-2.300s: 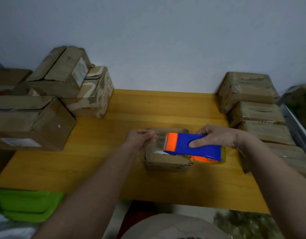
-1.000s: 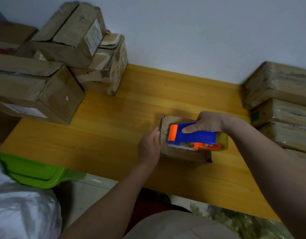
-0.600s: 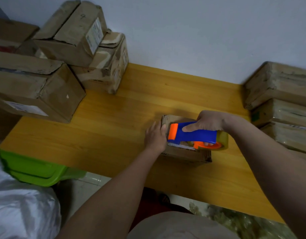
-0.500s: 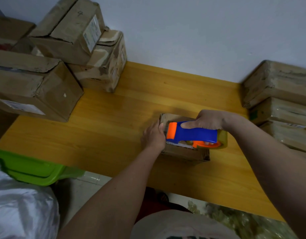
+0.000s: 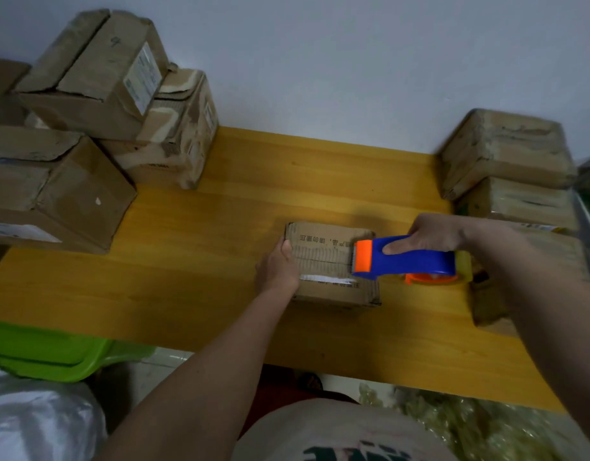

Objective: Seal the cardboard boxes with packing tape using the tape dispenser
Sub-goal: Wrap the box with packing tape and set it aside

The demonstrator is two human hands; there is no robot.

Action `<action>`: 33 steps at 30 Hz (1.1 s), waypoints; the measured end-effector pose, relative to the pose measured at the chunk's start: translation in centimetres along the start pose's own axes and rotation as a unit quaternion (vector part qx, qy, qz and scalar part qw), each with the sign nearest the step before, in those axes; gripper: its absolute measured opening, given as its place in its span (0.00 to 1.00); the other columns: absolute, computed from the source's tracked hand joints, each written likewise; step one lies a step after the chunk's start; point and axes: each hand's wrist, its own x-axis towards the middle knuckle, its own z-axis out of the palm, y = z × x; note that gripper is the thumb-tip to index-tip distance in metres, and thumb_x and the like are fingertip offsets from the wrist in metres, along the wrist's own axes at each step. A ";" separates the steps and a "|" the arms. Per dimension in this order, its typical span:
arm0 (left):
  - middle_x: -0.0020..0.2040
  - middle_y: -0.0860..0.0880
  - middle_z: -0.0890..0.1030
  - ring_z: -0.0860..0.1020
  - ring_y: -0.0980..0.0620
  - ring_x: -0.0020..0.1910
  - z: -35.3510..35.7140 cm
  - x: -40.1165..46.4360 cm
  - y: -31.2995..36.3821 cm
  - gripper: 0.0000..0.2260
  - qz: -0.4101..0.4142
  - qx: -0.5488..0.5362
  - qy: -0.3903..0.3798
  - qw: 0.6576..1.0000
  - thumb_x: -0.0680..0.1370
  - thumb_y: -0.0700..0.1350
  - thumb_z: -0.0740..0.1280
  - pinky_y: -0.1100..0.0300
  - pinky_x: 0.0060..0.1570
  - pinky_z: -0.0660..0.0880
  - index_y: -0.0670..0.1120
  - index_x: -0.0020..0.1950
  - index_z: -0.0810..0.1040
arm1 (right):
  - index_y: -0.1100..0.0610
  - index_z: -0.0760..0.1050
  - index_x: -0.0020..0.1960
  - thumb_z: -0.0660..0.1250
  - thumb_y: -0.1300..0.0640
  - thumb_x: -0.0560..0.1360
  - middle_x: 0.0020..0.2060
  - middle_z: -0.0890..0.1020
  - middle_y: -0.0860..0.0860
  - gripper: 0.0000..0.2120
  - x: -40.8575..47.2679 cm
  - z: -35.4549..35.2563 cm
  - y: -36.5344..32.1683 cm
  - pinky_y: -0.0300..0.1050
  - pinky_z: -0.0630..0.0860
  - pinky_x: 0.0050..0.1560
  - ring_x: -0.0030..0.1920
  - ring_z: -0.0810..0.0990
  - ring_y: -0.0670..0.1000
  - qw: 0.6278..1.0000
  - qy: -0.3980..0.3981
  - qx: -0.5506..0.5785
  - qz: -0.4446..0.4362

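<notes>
A small cardboard box [image 5: 323, 257] with printed text on top lies in the middle of the yellow wooden table [image 5: 194, 261]. My left hand [image 5: 277, 267] presses against the box's left end, fingers over the top edge. My right hand [image 5: 431, 232] grips the blue and orange tape dispenser [image 5: 406, 259], index finger stretched along its blue body. The orange front of the dispenser sits over the right end of the box top. The roll of clear tape [image 5: 453, 276] hangs past the box's right side.
Several worn cardboard boxes [image 5: 97, 84] are stacked at the left of the table against the wall. More wrapped boxes [image 5: 503, 154] are stacked at the right. A green plastic bin [image 5: 54, 351] stands below the table's left front edge. A white bag [image 5: 37, 424] lies beneath.
The dispenser has travelled from the box's left end to its right end along the top. My left hand stays pressed on the left end of the box.
</notes>
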 end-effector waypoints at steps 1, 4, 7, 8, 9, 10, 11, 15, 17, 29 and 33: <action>0.55 0.47 0.76 0.76 0.46 0.53 0.0 0.0 0.4 0.20 -0.002 0.015 0.007 1.000 0.83 0.56 0.46 0.47 0.52 0.77 0.60 0.74 0.62 | 0.59 0.79 0.38 0.69 0.34 0.65 0.31 0.83 0.54 0.26 0.1 0.0 -0.1 0.41 0.75 0.36 0.32 0.81 0.52 1.000 -0.002 0.008 0.000; 0.77 0.47 0.59 0.60 0.43 0.74 0.2 -0.1 1.7 0.27 0.102 0.134 0.069 0.983 0.82 0.51 0.52 0.45 0.72 0.62 0.55 0.78 0.44 | 0.59 0.79 0.37 0.69 0.32 0.60 0.30 0.84 0.53 0.28 0.0 -0.3 0.3 0.39 0.75 0.31 0.29 0.82 0.50 0.999 -0.017 0.026 0.008; 0.77 0.48 0.33 0.33 0.50 0.75 0.8 -0.2 1.9 0.29 0.312 0.291 0.041 0.903 0.81 0.57 0.43 0.52 0.72 0.32 0.48 0.76 0.33 | 0.59 0.79 0.39 0.68 0.30 0.54 0.30 0.84 0.52 0.32 0.3 0.0 0.9 0.38 0.74 0.28 0.29 0.82 0.49 0.999 -0.017 0.032 0.002; 0.76 0.48 0.32 0.31 0.50 0.74 0.9 -0.1 1.7 0.30 0.337 0.322 0.023 0.884 0.80 0.59 0.39 0.52 0.71 0.30 0.46 0.76 0.33 | 0.59 0.79 0.40 0.69 0.30 0.54 0.31 0.84 0.53 0.33 0.5 0.0 1.1 0.37 0.74 0.27 0.29 0.83 0.50 0.999 -0.019 0.040 -0.001; 0.75 0.47 0.31 0.30 0.51 0.73 0.9 0.0 1.5 0.32 0.340 0.344 0.009 0.875 0.78 0.61 0.36 0.52 0.70 0.29 0.45 0.76 0.33 | 0.60 0.79 0.41 0.69 0.31 0.54 0.31 0.85 0.53 0.33 0.6 0.0 1.2 0.36 0.74 0.26 0.30 0.83 0.50 0.999 -0.021 0.046 -0.002; 0.75 0.46 0.30 0.30 0.50 0.73 0.9 0.1 1.3 0.33 0.335 0.360 0.004 0.871 0.77 0.62 0.34 0.52 0.70 0.29 0.44 0.76 0.33 | 0.60 0.79 0.41 0.70 0.31 0.54 0.32 0.85 0.53 0.33 0.7 0.0 1.3 0.36 0.75 0.26 0.31 0.83 0.51 0.999 -0.023 0.049 -0.001; 0.74 0.46 0.30 0.29 0.50 0.73 0.9 0.3 1.3 0.34 0.329 0.368 0.005 0.870 0.77 0.62 0.33 0.52 0.70 0.30 0.43 0.76 0.33 | 0.59 0.79 0.42 0.70 0.31 0.55 0.32 0.85 0.53 0.32 0.8 0.0 1.5 0.37 0.75 0.27 0.31 0.84 0.50 0.998 -0.026 0.052 0.001; 0.74 0.44 0.29 0.31 0.48 0.74 0.9 0.2 1.6 0.33 0.310 0.383 0.001 0.870 0.78 0.61 0.36 0.52 0.72 0.31 0.42 0.74 0.31 | 0.60 0.81 0.47 0.70 0.32 0.56 0.37 0.86 0.54 0.34 0.9 0.2 2.5 0.42 0.79 0.35 0.37 0.85 0.52 0.997 -0.050 0.062 0.002; 0.75 0.43 0.30 0.32 0.47 0.75 0.8 0.2 1.7 0.32 0.308 0.387 0.002 0.869 0.80 0.61 0.38 0.52 0.72 0.32 0.42 0.75 0.31 | 0.59 0.81 0.48 0.69 0.31 0.56 0.39 0.86 0.54 0.35 0.3 -0.1 3.9 0.45 0.80 0.42 0.41 0.85 0.53 0.997 -0.051 0.051 0.006; 0.78 0.44 0.36 0.35 0.48 0.76 0.5 -0.4 1.9 0.31 0.308 0.380 0.000 0.872 0.82 0.58 0.42 0.53 0.74 0.34 0.42 0.77 0.35 | 0.62 0.80 0.51 0.70 0.34 0.58 0.45 0.85 0.57 0.35 -1.4 -0.8 7.8 0.53 0.77 0.56 0.48 0.83 0.58 0.997 -0.031 0.055 0.045; 0.79 0.45 0.45 0.43 0.47 0.78 0.4 -0.5 2.1 0.29 0.308 0.363 0.006 0.880 0.82 0.56 0.45 0.50 0.76 0.40 0.43 0.78 0.41 | 0.62 0.80 0.53 0.70 0.35 0.59 0.46 0.85 0.57 0.35 -1.5 -0.6 8.3 0.54 0.77 0.57 0.49 0.83 0.58 0.996 -0.050 0.069 0.041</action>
